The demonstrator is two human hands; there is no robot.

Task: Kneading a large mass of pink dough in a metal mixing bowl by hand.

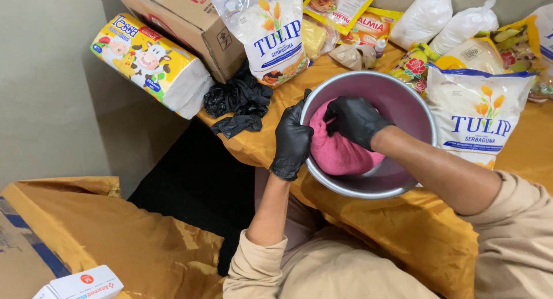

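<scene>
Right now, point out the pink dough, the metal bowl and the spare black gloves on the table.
Pink dough (pixel 340 155), head view, on its bare lower surface.
Metal bowl (pixel 403 103), head view, on its inner wall.
Spare black gloves (pixel 239 103), head view, on the middle of the pile.

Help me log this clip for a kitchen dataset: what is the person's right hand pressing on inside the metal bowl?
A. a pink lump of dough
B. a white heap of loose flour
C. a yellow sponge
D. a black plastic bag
A: the black-gloved right hand presses into a pink lump of dough inside the metal bowl, while the gloved left hand grips the bowl's rim.
</scene>
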